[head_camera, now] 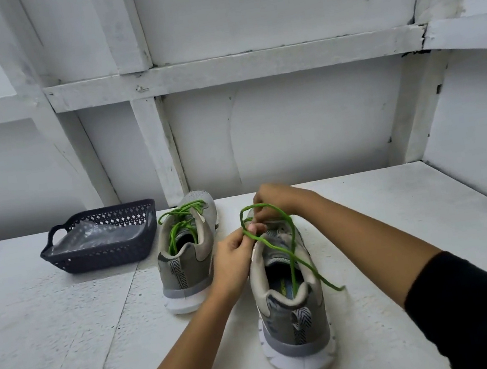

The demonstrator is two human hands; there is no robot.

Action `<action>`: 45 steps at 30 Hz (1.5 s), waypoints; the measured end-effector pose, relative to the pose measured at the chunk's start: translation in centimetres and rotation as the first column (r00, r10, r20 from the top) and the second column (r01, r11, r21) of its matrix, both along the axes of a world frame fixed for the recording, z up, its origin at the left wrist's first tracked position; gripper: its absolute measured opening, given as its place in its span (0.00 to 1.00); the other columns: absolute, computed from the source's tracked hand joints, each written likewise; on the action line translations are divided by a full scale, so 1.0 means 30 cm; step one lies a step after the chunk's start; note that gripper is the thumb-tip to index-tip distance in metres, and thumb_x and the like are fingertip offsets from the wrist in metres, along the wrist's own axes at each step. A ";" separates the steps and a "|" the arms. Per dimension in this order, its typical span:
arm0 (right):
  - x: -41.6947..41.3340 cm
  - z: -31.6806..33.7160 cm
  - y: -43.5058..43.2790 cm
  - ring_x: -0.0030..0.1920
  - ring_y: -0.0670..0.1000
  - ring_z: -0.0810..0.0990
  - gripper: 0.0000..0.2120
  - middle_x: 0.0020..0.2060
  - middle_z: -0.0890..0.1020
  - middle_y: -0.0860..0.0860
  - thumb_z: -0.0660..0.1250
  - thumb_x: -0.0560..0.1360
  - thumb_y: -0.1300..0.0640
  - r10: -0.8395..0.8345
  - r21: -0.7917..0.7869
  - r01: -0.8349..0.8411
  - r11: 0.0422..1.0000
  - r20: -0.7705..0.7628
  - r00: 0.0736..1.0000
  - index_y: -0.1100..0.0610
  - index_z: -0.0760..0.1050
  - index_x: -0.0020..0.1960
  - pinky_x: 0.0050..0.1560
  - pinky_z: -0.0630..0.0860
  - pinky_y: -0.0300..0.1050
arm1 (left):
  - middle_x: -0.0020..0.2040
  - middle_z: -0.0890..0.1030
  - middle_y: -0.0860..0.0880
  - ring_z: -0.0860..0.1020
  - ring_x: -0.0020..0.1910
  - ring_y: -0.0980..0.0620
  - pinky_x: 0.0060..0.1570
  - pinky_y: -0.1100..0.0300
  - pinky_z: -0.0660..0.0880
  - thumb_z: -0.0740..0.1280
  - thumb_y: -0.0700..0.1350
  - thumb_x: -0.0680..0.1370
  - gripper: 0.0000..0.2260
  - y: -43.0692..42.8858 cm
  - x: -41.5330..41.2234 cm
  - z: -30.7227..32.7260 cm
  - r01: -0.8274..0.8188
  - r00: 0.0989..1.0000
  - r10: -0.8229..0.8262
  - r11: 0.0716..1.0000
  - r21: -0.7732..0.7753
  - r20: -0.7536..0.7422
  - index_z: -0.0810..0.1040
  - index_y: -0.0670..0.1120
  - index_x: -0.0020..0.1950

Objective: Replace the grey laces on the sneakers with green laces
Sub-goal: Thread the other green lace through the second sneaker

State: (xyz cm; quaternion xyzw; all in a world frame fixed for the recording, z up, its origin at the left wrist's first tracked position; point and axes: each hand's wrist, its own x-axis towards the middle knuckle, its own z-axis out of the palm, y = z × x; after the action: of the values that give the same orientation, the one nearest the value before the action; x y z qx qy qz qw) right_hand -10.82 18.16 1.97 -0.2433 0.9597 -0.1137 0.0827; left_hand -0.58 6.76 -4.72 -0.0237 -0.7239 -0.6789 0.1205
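1. The nearer grey sneaker [279, 309] stands upright on the white tabletop [69, 339], heel toward the camera. It serves as the landmark here.
2. A green lace [291, 227] is threaded at the front of this sneaker. One strand drops into the shoe opening, and another trails over its right collar, with the end just off that side of the shoe.
3. The left hand [235, 262] is at the sneaker's left collar, thumb and fingers pinching the green lace above the tongue.
4. The right hand [273, 200] is over the sneaker's front, fingers curled around a loop of the same lace. Together the hands hide the eyelets and most of the toe.
5. A black sleeve [478, 306] covers the right upper arm, to the sneaker's right.
6. The second sneaker [183, 257] stands just left and slightly beyond, its own green lace [173, 238] loosely looped, with one strand hanging inside.
7. Farther left sits a dark lattice basket [101, 258] holding a clear plastic bag [94, 238].
8. Beyond the sneaker rises a white panelled wall [257, 118].
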 end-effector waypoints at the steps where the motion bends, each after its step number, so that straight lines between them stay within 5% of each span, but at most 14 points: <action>1: -0.005 -0.005 -0.015 0.34 0.53 0.71 0.07 0.34 0.78 0.58 0.67 0.72 0.59 0.004 0.062 -0.003 0.998 -0.017 1.000 0.63 0.78 0.41 0.30 0.64 0.42 | 0.46 0.84 0.50 0.79 0.45 0.63 0.49 0.67 0.75 0.61 0.45 0.80 0.11 0.000 -0.001 -0.002 -0.002 1.000 0.002 1.000 -0.003 0.007 0.82 0.42 0.50; 4: -0.027 -0.011 -0.040 0.27 0.51 0.63 0.13 0.27 0.68 0.54 0.62 0.73 0.60 0.004 0.098 -0.001 0.995 -0.027 1.000 0.59 0.66 0.30 0.26 0.60 0.41 | 0.45 0.84 0.46 0.80 0.46 0.55 0.52 0.58 0.75 0.62 0.45 0.80 0.11 -0.002 -0.006 -0.003 0.005 0.999 -0.004 1.000 -0.019 0.038 0.83 0.41 0.50; 6: -0.045 0.001 -0.047 0.26 0.49 0.64 0.15 0.26 0.68 0.52 0.61 0.75 0.60 -0.094 -0.181 0.102 0.978 0.053 0.994 0.58 0.65 0.29 0.25 0.61 0.39 | 0.44 0.84 0.46 0.79 0.44 0.55 0.52 0.56 0.76 0.62 0.44 0.80 0.10 -0.003 -0.006 -0.004 0.010 0.998 -0.009 1.000 -0.020 0.057 0.83 0.43 0.49; 8: -0.066 0.022 -0.041 0.27 0.48 0.70 0.13 0.27 0.72 0.51 0.59 0.75 0.61 -0.218 -0.599 0.351 0.719 0.285 0.933 0.57 0.68 0.31 0.29 0.64 0.36 | 0.43 0.84 0.47 0.79 0.44 0.56 0.51 0.57 0.76 0.62 0.44 0.80 0.10 -0.002 -0.003 -0.002 0.013 0.998 -0.011 0.999 -0.031 0.067 0.83 0.43 0.48; 11: -0.101 0.081 -0.012 0.29 0.48 0.73 0.10 0.29 0.74 0.51 0.58 0.76 0.62 -0.184 -0.820 0.541 0.187 0.512 0.839 0.57 0.70 0.36 0.32 0.67 0.38 | 0.44 0.84 0.47 0.79 0.44 0.56 0.50 0.60 0.76 0.62 0.44 0.80 0.10 -0.007 -0.003 0.001 0.003 0.997 0.001 0.999 -0.054 0.079 0.83 0.44 0.48; 14: -0.124 0.130 0.039 0.28 0.47 0.73 0.08 0.32 0.76 0.51 0.57 0.77 0.61 -0.226 -0.865 0.502 0.007 0.488 0.843 0.57 0.71 0.41 0.31 0.69 0.38 | 0.44 0.84 0.47 0.80 0.45 0.56 0.50 0.60 0.76 0.62 0.44 0.80 0.10 -0.019 -0.004 0.000 -0.003 0.996 0.008 0.998 -0.058 0.086 0.83 0.46 0.47; 20: -0.097 0.088 0.152 0.27 0.52 0.76 0.08 0.33 0.78 0.56 0.57 0.80 0.60 -0.559 -0.773 0.476 0.418 0.194 0.806 0.62 0.74 0.48 0.32 0.78 0.45 | 0.42 0.84 0.49 0.79 0.42 0.60 0.47 0.66 0.76 0.62 0.43 0.80 0.10 -0.019 -0.012 0.015 0.017 0.995 -0.014 0.999 -0.032 0.100 0.83 0.46 0.46; 25: -0.027 0.061 0.203 0.30 0.53 0.77 0.08 0.34 0.79 0.57 0.60 0.75 0.65 -0.514 -0.111 0.511 0.852 -0.005 0.858 0.64 0.73 0.39 0.33 0.76 0.43 | 0.41 0.78 0.46 0.75 0.41 0.53 0.45 0.63 0.72 0.64 0.46 0.79 0.06 -0.033 -0.044 0.053 0.009 0.999 -0.006 0.996 -0.089 0.036 0.78 0.47 0.44; 29: 0.020 0.063 0.199 0.45 0.56 0.78 0.06 0.48 0.79 0.58 0.62 0.74 0.64 -0.384 -0.054 0.383 0.922 -0.231 0.894 0.63 0.76 0.49 0.41 0.73 0.42 | 0.42 0.71 0.45 0.70 0.34 0.64 0.37 0.72 0.65 0.63 0.43 0.80 0.08 -0.021 -0.065 0.097 -0.044 0.994 0.015 0.960 -0.277 -0.107 0.71 0.44 0.41; 32: 0.069 0.078 0.170 0.48 0.51 0.77 0.19 0.55 0.79 0.56 0.66 0.74 0.62 -0.176 -0.219 0.176 0.960 0.021 0.984 0.58 0.75 0.65 0.44 0.71 0.37 | 0.48 0.72 0.45 0.71 0.40 0.63 0.42 0.66 0.65 0.62 0.44 0.80 0.08 -0.007 -0.085 0.114 -0.025 0.997 0.004 0.958 -0.286 -0.075 0.76 0.44 0.43; 34: 0.100 0.064 0.148 0.46 0.49 0.78 0.20 0.51 0.81 0.55 0.69 0.74 0.58 -0.060 -0.239 0.092 0.967 0.139 0.989 0.55 0.75 0.66 0.43 0.70 0.37 | 0.60 0.72 0.47 0.73 0.58 0.57 0.57 0.64 0.66 0.62 0.49 0.80 0.11 -0.002 -0.101 0.106 -0.011 1.000 0.016 0.961 -0.277 0.015 0.81 0.47 0.55; 37: 0.107 -0.003 0.121 0.36 0.45 0.74 0.16 0.36 0.78 0.48 0.69 0.74 0.56 -0.010 -0.318 0.048 0.947 0.120 0.993 0.51 0.78 0.62 0.38 0.68 0.36 | 0.72 0.64 0.49 0.64 0.71 0.52 0.65 0.61 0.61 0.62 0.53 0.80 0.14 0.003 -0.101 0.113 0.002 0.996 0.022 0.958 -0.285 0.082 0.77 0.52 0.63; 42: 0.118 -0.051 0.058 0.47 0.53 0.78 0.12 0.44 0.83 0.55 0.64 0.77 0.50 -0.043 -0.435 0.061 0.899 0.051 0.998 0.56 0.83 0.48 0.51 0.74 0.46 | 0.75 0.59 0.51 0.60 0.73 0.52 0.71 0.52 0.58 0.62 0.54 0.79 0.14 0.010 -0.083 0.133 0.005 0.996 0.020 0.957 -0.289 0.085 0.78 0.54 0.62; 45: 0.110 -0.054 0.057 0.36 0.46 0.77 0.17 0.34 0.81 0.53 0.62 0.78 0.49 -0.095 -0.465 0.102 0.879 0.039 0.995 0.56 0.82 0.39 0.39 0.72 0.36 | 0.76 0.59 0.49 0.58 0.75 0.50 0.71 0.53 0.59 0.61 0.54 0.80 0.18 0.014 -0.065 0.144 0.029 0.993 0.008 0.953 -0.301 0.121 0.69 0.55 0.70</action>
State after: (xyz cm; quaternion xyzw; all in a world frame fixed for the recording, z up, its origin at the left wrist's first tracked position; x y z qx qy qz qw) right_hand -7.52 19.87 0.35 -0.2060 0.9148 -0.3468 0.0228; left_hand -2.52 7.19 -0.40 -0.0045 -0.8252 -0.5608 0.0676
